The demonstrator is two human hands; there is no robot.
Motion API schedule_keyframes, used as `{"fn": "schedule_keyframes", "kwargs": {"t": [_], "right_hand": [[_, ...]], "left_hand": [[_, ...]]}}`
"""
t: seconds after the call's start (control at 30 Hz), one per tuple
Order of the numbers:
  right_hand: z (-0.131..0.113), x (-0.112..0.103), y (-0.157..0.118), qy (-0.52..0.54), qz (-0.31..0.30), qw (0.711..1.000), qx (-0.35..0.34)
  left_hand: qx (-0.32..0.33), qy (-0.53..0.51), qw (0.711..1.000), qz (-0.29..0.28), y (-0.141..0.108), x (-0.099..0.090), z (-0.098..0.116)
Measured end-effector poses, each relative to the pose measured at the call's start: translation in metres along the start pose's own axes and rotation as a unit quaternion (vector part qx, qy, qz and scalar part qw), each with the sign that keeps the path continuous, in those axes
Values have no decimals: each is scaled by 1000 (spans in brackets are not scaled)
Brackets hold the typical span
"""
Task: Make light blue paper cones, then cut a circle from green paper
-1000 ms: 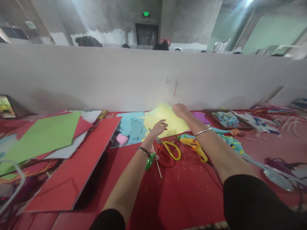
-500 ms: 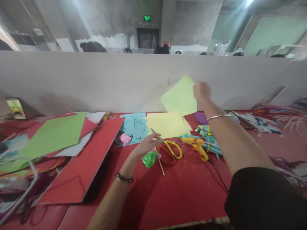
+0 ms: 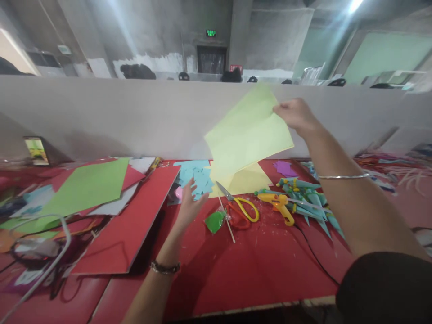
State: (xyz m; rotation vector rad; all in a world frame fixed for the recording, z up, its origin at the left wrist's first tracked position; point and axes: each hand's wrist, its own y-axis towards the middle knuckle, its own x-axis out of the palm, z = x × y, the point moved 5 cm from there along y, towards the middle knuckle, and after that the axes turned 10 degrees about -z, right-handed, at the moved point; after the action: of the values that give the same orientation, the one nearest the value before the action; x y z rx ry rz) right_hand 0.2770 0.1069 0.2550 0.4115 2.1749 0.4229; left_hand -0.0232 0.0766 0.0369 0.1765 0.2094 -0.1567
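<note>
Below the right hand (image 3: 297,114) there lie purple paper (image 3: 285,169) and a yellow glue gun (image 3: 279,204); left of the left hand (image 3: 189,208) is a red board (image 3: 135,225).

My left grip (image 3: 193,204) is bare, a dark, knobbly bracelet (image 3: 164,268) circling its wrist (image 3: 170,252). My right grip (image 3: 297,113) is bare too; a thin, silvery bangle (image 3: 344,177) rings that forearm (image 3: 340,200), and a plain black sleeve (image 3: 384,288) covers the arm higher up.
</note>
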Motion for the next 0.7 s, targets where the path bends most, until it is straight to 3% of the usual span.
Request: {"fn": "schedule_keyframes", "kwargs": {"t": [0.1, 0.17, 0.3, 0.43, 0.57, 0.63, 0.7], "right_hand": [[8, 14, -14, 139, -85, 982, 91], [10, 29, -23, 197, -144, 963, 117], [9, 61, -34, 264, -237, 930, 96], [3, 86, -33, 278, -306, 910, 38], [17, 115, -25, 168, -377, 910, 38], [43, 135, -24, 6, -426, 899, 103], [73, 151, -26, -134, -454, 863, 176]], "left_hand": [[-27, -98, 994, 46, -5, -9, -5], [-81, -202, 976, 29, -12, -8, -11], [-162, -311, 936, -25, -34, -2, -18], [-183, -262, 945, 67, -57, -20, -29], [-116, -106, 983, 94, -67, -36, -26], [-91, -66, 986, 122, -72, -41, -19], [-75, -31, 984, 158, -76, -45, -11]]}}
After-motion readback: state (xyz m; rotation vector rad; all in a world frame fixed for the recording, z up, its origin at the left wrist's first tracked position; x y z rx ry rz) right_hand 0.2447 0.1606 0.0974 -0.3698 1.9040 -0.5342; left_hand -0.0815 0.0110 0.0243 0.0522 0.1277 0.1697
